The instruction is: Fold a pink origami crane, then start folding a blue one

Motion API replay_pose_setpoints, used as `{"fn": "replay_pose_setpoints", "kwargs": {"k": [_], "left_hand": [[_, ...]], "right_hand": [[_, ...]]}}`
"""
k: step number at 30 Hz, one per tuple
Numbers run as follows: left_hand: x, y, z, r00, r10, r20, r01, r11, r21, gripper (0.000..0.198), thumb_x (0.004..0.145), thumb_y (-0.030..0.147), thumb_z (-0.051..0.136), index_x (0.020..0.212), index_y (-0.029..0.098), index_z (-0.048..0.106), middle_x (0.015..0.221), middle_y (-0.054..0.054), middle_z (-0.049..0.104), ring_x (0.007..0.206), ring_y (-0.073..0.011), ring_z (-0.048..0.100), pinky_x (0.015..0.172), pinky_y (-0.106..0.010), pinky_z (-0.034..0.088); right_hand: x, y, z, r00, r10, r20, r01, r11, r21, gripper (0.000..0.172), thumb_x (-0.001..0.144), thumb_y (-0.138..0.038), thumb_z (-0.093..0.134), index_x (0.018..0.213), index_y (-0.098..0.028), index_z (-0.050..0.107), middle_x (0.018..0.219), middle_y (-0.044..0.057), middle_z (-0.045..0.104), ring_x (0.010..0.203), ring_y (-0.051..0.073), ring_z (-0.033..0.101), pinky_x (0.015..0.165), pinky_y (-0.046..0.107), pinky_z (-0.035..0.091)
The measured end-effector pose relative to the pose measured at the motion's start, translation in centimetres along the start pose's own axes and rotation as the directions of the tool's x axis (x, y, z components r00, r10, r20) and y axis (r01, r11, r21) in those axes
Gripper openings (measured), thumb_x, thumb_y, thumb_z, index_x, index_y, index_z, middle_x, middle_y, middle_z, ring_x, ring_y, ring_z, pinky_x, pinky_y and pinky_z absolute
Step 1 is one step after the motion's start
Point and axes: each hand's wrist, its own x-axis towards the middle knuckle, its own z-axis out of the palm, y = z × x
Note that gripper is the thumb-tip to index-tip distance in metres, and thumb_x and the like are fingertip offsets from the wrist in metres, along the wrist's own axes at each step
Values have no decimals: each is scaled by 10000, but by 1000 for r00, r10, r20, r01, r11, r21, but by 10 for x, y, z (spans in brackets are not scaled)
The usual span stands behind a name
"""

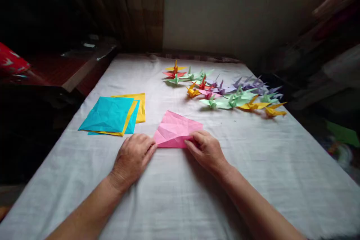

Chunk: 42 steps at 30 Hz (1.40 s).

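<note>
Grip of right hand (206, 150) tight on pink paper (176, 127); left hand (133, 155) flat, open, at its corner.

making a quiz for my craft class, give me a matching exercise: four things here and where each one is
1 pink paper
2 teal sheet
3 paper cranes
4 left hand

A far right part of the cloth
B touched by the right hand
C on yellow sheets, at left
D flat on cloth, fingertips at pink paper's corner

Pairs: 1-B, 2-C, 3-A, 4-D
</note>
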Motion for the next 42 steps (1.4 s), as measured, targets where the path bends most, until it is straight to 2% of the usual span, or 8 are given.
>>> {"fn": "replay_pose_setpoints", "kwargs": {"k": [9,23,26,28,30,34,38,42], "left_hand": [[5,7,0,996,-86,3,85,988,125,248,984,338,489,804,204,592,807,-53,629,803,-257,560,760,-388,389],[8,10,1,995,-88,-41,93,986,138,220,953,314,553,761,208,565,757,-37,606,757,-247,541,727,-375,365],[7,10,0,991,-125,-35,128,988,90,202,946,311,564,771,208,557,766,-30,605,765,-243,542,732,-373,367],[7,8,0,988,-154,-13,155,987,48,182,943,309,565,792,209,558,787,-26,609,785,-240,547,744,-370,370],[7,5,0,983,-181,23,181,983,0,161,938,304,569,806,212,560,808,-22,613,803,-236,552,749,-364,373],[7,0,-2,974,-210,82,216,973,-83,134,916,280,598,803,216,562,824,-12,621,822,-228,561,749,-352,377],[9,-1,-2,974,-214,81,221,970,-98,130,902,271,617,796,214,568,816,-10,622,817,-229,564,745,-353,377],[9,-1,-1,976,-208,68,213,973,-90,143,908,294,610,796,211,576,823,-16,628,815,-228,565,741,-352,378]], "right_hand": [[1,0,9,998,5,-67,-16,987,-162,208,872,-263,606,679,-220,538,727,12,593,692,177,530,637,288,344],[0,-1,12,997,18,-80,-27,992,-123,185,886,-279,610,716,-216,575,833,33,642,754,193,585,702,308,423],[-2,0,14,992,23,-126,-38,992,-117,76,880,-287,602,870,-212,614,881,51,663,771,212,597,713,329,456],[-3,1,16,985,18,-169,-34,995,-91,208,884,-277,586,1075,-198,604,980,74,676,825,226,613,750,349,484],[-4,3,17,983,-4,-183,-10,997,-71,251,901,-253,561,1145,-204,590,1082,93,665,908,231,622,804,360,500],[-6,1,13,989,-58,-136,39,989,-141,120,909,-190,534,887,-227,646,1133,100,642,1020,235,606,861,364,487],[-2,-15,9,996,-34,-85,7,955,-298,55,870,-224,606,840,-210,649,1219,129,629,1102,286,572,889,421,450],[10,-40,23,996,-10,-83,-21,935,-354,203,843,-398,685,822,-199,654,1345,157,578,1236,346,491,975,486,390]]}}
